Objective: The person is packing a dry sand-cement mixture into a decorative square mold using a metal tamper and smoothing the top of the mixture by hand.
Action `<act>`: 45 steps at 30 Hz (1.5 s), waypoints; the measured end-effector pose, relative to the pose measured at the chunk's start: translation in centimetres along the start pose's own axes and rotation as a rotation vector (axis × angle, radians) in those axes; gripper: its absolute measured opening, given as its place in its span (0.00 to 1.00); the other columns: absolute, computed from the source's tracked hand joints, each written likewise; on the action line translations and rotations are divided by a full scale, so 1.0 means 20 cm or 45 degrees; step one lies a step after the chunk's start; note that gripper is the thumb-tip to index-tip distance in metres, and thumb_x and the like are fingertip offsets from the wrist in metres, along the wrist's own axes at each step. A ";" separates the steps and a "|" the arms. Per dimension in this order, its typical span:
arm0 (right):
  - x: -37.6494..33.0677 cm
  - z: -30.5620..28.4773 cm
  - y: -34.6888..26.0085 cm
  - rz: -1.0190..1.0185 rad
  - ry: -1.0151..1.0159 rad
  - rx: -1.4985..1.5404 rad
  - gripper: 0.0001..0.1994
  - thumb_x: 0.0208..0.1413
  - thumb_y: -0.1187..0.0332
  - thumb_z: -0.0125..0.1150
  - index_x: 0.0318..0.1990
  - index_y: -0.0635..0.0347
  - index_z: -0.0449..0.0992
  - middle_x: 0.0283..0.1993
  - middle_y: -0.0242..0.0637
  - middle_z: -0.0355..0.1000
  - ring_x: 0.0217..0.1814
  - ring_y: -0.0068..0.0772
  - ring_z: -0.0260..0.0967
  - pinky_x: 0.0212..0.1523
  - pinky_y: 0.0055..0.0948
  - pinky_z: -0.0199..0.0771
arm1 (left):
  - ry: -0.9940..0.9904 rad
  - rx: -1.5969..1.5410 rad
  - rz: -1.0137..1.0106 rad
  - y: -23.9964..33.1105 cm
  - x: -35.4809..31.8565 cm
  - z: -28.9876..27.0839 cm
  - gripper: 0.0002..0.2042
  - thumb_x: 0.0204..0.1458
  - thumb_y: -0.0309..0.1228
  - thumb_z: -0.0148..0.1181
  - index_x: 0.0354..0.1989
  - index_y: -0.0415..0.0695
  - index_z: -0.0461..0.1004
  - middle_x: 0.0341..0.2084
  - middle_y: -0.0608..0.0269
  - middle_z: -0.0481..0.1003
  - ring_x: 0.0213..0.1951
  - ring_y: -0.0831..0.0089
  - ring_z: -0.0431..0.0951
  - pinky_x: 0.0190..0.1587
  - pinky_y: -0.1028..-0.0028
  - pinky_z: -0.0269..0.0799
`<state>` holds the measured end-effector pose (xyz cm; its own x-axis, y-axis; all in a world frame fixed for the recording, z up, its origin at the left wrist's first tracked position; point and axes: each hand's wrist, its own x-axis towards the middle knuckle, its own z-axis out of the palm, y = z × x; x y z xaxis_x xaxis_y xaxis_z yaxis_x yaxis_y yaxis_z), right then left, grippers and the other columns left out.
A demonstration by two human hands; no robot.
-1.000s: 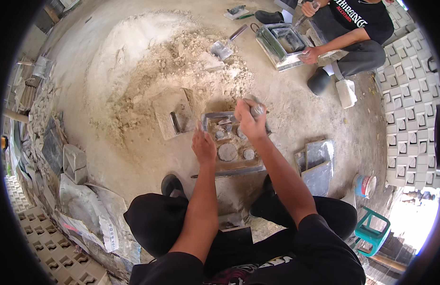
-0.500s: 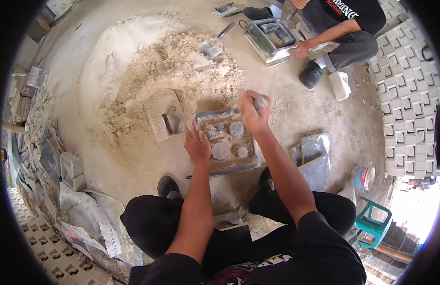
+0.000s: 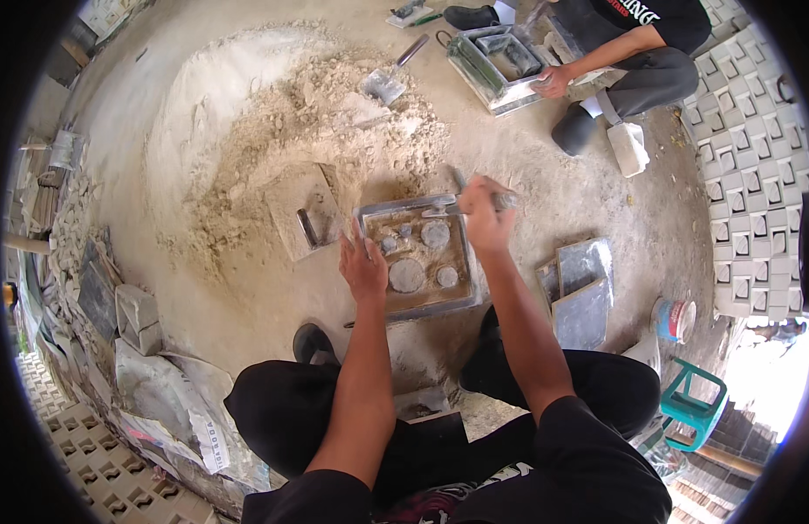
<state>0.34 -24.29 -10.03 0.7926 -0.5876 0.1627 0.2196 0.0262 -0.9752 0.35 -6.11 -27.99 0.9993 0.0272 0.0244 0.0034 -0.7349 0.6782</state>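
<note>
Where the ground meets the near edge of the sand heap, we have the square grey metal mould tray lying flat, filled with sandy mix around four round grey cores of differing size. Our left hand lies spread and flat on the left rim of that mould, fingers wide, gripping nothing. Our right hand is closed around the handle of a small metal trowel, whose blade rests over the mould's far right corner. Just left of the mould, a flat square grey slab with a dark handle lies tilted into the sand. Beyond the mould spreads the wide pale sand-and-cement pile, and a metal scoop with a wooden handle rests on its far side. Right of the mould, near it, lie several flat grey metal plates, and farther right a small painted tin and a green plastic stool. Well beyond the mould, another person in black sits with a hand on a second grey metal mould. Stacked patterned grey blocks fill the far right
</note>
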 end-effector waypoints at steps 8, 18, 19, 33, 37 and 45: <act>0.04 -0.04 0.03 0.016 -0.033 -0.083 0.20 0.62 0.72 0.48 0.15 0.57 0.57 0.15 0.25 0.54 0.17 0.16 0.45 0.19 0.25 0.44 | 0.031 -0.009 0.069 0.01 0.01 0.03 0.26 0.63 0.38 0.39 0.71 0.60 0.50 0.66 0.42 0.54 0.66 0.49 0.58 0.63 0.53 0.53; 0.05 -0.06 0.02 -0.005 -0.024 -0.080 0.20 0.61 0.73 0.49 0.15 0.58 0.58 0.15 0.24 0.55 0.18 0.15 0.47 0.20 0.25 0.45 | -0.002 0.019 0.011 0.01 -0.01 0.00 0.26 0.62 0.38 0.40 0.70 0.57 0.52 0.65 0.40 0.55 0.64 0.47 0.60 0.62 0.51 0.55; 0.02 -0.06 0.01 -0.030 -0.025 -0.054 0.20 0.60 0.73 0.50 0.14 0.59 0.59 0.14 0.23 0.55 0.18 0.15 0.47 0.19 0.25 0.46 | 0.010 0.019 0.015 0.02 0.01 0.01 0.26 0.62 0.39 0.40 0.70 0.57 0.52 0.65 0.40 0.55 0.64 0.46 0.60 0.61 0.51 0.56; 0.02 0.06 -0.02 0.029 -0.009 -0.021 0.20 0.60 0.74 0.51 0.14 0.58 0.58 0.15 0.24 0.55 0.18 0.15 0.47 0.19 0.24 0.46 | 0.033 0.075 0.058 0.02 0.00 -0.01 0.26 0.63 0.38 0.40 0.70 0.52 0.51 0.62 0.36 0.59 0.62 0.43 0.61 0.60 0.51 0.58; -0.03 0.08 0.04 0.029 -0.056 -0.064 0.21 0.62 0.71 0.52 0.15 0.59 0.60 0.15 0.22 0.54 0.18 0.14 0.47 0.18 0.24 0.45 | 0.012 0.031 0.040 0.03 -0.02 0.00 0.26 0.62 0.38 0.41 0.70 0.54 0.52 0.62 0.36 0.59 0.62 0.43 0.61 0.60 0.52 0.58; -0.01 0.14 0.09 -0.088 -0.152 -0.220 0.22 0.63 0.69 0.53 0.14 0.58 0.60 0.14 0.22 0.53 0.17 0.14 0.46 0.18 0.25 0.44 | 0.007 -0.056 0.006 0.00 0.00 0.02 0.26 0.62 0.39 0.40 0.70 0.57 0.52 0.64 0.39 0.56 0.63 0.46 0.60 0.62 0.52 0.55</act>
<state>2.27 -21.84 -11.33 0.8433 -0.4827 0.2363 0.1827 -0.1560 -0.9707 0.36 -6.39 -28.37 0.9991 0.0279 0.0317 -0.0028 -0.7047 0.7095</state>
